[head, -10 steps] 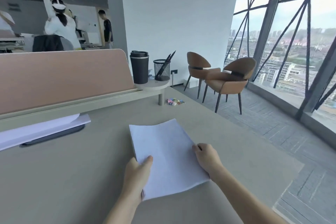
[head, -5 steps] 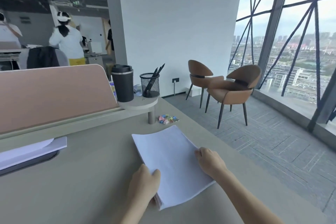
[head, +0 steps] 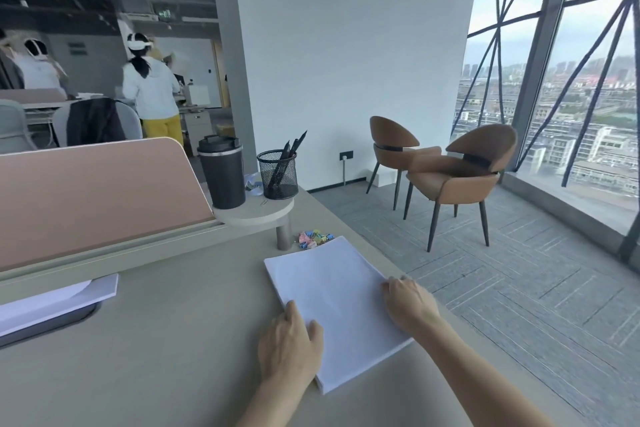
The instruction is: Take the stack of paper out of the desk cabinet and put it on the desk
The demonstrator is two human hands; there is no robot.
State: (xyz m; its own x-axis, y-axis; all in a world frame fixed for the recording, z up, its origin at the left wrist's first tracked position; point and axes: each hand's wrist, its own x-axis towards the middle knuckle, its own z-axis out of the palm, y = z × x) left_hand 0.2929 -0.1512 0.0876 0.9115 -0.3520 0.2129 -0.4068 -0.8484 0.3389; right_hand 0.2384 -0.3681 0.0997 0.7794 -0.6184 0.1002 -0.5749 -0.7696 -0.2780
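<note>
Beige desk [head: 166, 350] bearing a stack of paper [head: 334, 295] flat near its right edge, coloured clips [head: 313, 238] just behind that stack, and more white sheets [head: 65, 298] well left of it.

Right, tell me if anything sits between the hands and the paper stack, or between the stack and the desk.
Nothing visible does. The left hand and right hand lie directly on the stack of paper, which lies flat on the desk. The coloured clips lie just beyond its far edge.

stack of paper [head: 332, 298] on desk [head: 173, 340] | cup [head: 223, 172], pen holder [head: 277, 174] behind on shelf [head: 254, 213]
</note>
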